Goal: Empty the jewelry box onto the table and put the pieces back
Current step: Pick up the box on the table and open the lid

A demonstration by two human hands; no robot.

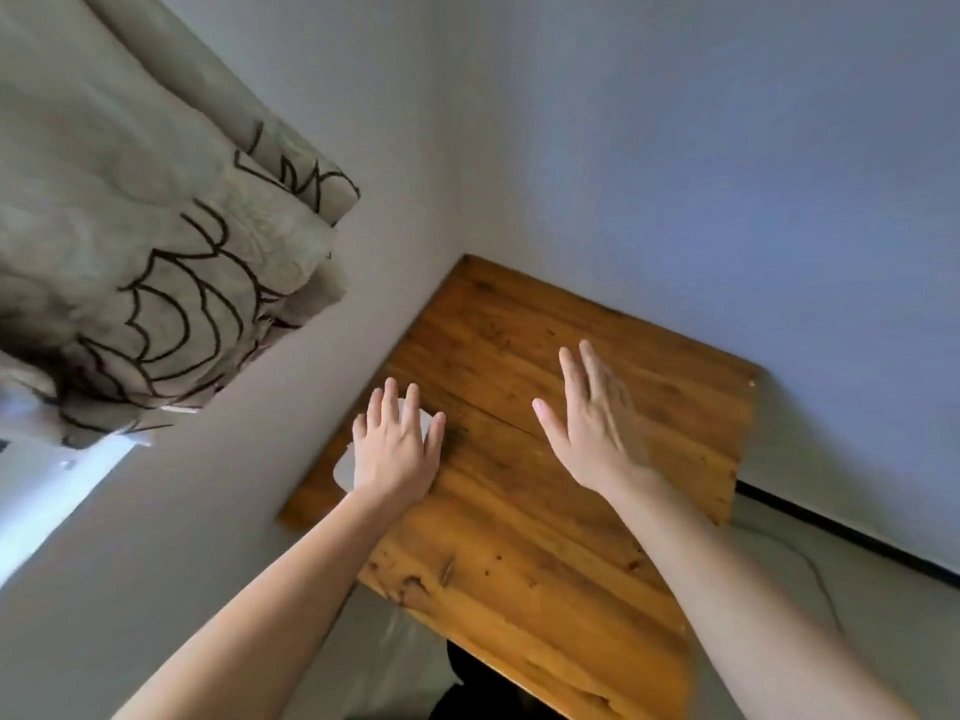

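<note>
While the left hand (395, 449) rests, fingers spread, on a white rounded box (345, 467) at the orange-brown wooden worktop's (519, 537) left edge, the right hand (592, 423) hovers flat and empty, so nothing looks emptied yet.

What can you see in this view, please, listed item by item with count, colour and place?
white object: one, white, on the table's left edge, mostly hidden under the left hand; cannot tell what it is
table: one, orange-brown wood, set into the wall corner
curtain: one, beige with black scalloped lines, upper left
walls: two, pale grey-blue, meeting behind the table
left hand: one, fingers spread, over the white object
right hand: one, open, above the table's middle
</note>
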